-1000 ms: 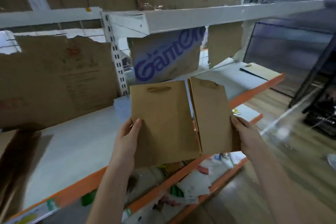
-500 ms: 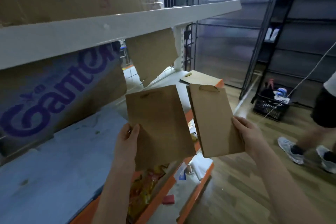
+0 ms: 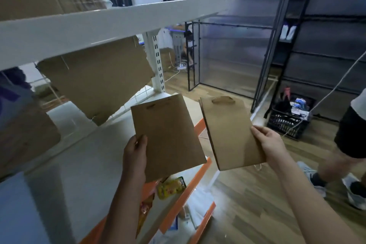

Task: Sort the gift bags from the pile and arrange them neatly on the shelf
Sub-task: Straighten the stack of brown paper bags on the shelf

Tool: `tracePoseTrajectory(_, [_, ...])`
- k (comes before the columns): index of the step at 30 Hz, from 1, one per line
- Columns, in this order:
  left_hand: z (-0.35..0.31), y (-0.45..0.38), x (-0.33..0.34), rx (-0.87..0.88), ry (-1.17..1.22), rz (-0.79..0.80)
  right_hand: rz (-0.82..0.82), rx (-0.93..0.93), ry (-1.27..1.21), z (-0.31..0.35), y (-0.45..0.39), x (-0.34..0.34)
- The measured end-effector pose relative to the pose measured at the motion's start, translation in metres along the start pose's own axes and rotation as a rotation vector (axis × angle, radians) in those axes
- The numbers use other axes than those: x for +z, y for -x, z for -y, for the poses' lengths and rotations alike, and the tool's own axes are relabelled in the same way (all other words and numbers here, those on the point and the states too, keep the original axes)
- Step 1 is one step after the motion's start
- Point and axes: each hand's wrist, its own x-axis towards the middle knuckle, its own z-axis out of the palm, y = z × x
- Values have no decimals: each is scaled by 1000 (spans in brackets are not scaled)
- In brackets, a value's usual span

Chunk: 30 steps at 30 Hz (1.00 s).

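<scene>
We hold two flat brown paper gift bags in the air, one in each hand, just past the front orange edge of the white shelf (image 3: 83,160). Our left hand (image 3: 134,156) grips the left bag (image 3: 168,136) at its lower left corner, thumb on the front and fingers curled behind it; our right hand (image 3: 267,142) grips the right bag (image 3: 229,132) by its right edge, fingers wrapped round to the back. The two bags are apart, with a gap between them, both tilted and with their handles uppermost. We judge this to be the sorting step: the bags are lifted and separated, and neither is yet on the shelf. A torn piece of cardboard (image 3: 99,83) hangs over the back of the shelf, and another flat brown sheet (image 3: 193,109) lies at the shelf's far right end, behind the bags. The next move calls for bringing both bags in over the shelf's front edge and setting them down squarely, aligned with each other. Another person's legs (image 3: 344,156) pass on the floor to the right, near a black crate (image 3: 287,123), well apart from our hands.
</scene>
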Motion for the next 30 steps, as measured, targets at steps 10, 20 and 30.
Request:
tracePoseTrajectory(10, [-3,-61,124,-35,-102,-243,259,-16,92,23,-159,20])
tracePoseTrajectory(20, [16,-131,170,-110,-77,-420,473,-28,190,21,-260,105])
tracePoseTrajectory(30, [24,-129,183,-189,-531,-530,695,4,244,8,-278,163])
